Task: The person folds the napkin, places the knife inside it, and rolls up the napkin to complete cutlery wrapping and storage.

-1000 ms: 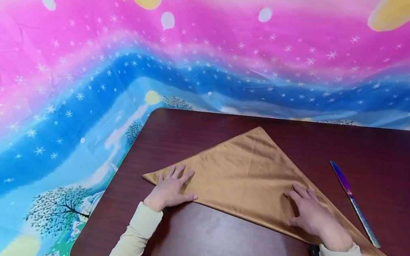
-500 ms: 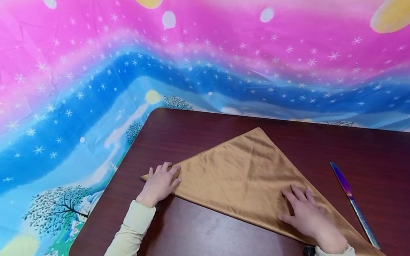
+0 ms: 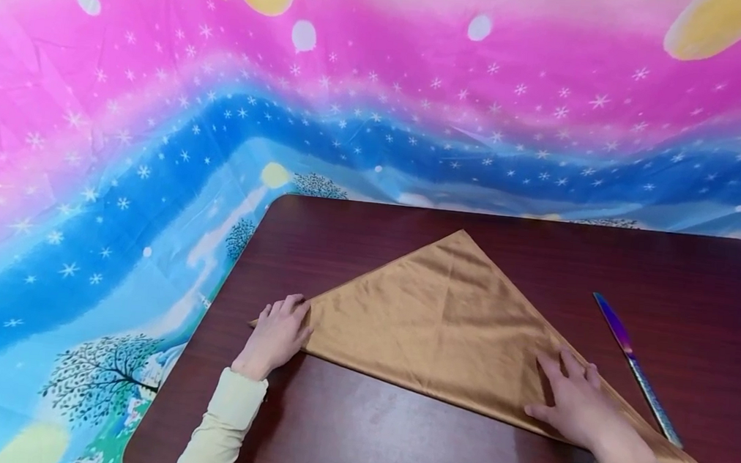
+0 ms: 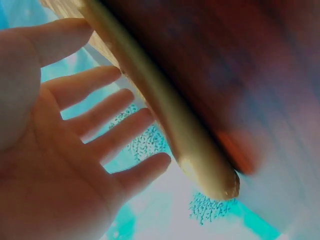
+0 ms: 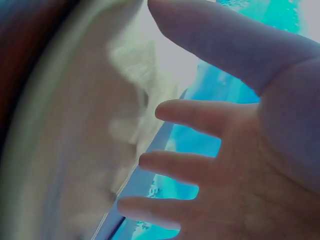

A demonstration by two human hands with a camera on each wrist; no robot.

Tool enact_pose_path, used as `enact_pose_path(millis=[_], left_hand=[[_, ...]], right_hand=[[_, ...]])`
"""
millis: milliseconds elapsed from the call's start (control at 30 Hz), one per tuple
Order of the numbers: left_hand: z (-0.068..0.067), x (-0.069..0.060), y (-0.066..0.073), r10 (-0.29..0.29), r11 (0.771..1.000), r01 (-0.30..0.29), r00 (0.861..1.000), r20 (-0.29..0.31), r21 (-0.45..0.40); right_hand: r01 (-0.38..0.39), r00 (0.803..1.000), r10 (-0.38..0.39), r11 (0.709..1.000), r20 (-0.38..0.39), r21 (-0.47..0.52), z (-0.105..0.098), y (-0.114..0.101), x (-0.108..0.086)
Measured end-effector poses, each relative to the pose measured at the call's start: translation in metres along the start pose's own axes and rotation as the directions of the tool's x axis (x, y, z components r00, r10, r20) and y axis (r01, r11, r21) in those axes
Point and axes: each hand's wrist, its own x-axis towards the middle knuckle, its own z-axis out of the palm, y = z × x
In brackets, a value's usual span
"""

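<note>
Moving farther apart over cloth (image 3: 429, 321): hands (image 3: 274, 335) (image 3: 583, 408)

Iridescent knife (image 3: 639, 373) on dark-red table (image 3: 688, 311), pink-and-blue snowflake backdrop (image 3: 384, 78)

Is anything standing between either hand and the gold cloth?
Nothing visible. The left hand is at the left end of the gold cloth, the right hand over its right part. The knife lies beside the cloth, handle end near its edge, not between them.
</note>
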Motion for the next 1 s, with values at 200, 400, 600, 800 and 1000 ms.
enact_pose_path(millis=[200,400,600,800,1000], left_hand=[[-0.001,-0.012,0.002,0.100,0.993,-0.100,0.995,0.012,-0.055],[-0.001,-0.019,0.006,0.032,0.994,-0.016,0.989,0.141,-0.112],[-0.001,-0.023,0.009,0.019,0.992,0.001,0.988,0.155,-0.128],[-0.002,-0.027,0.013,-0.013,0.993,0.035,0.982,0.187,-0.114],[-0.002,-0.030,0.013,-0.012,0.994,0.031,0.984,0.178,-0.106]], right_hand=[[0.018,1.000,-0.018,1.000,-0.012,0.016,0.004,0.009,-0.003],[0.009,1.000,-0.009,1.000,-0.008,0.012,0.006,0.014,-0.004],[-0.004,1.000,0.004,1.000,0.001,0.017,0.004,0.018,-0.006],[-0.004,1.000,0.004,0.999,-0.009,-0.040,0.000,0.020,-0.008],[-0.026,0.999,0.028,0.997,0.021,-0.069,-0.015,0.019,0.002]])
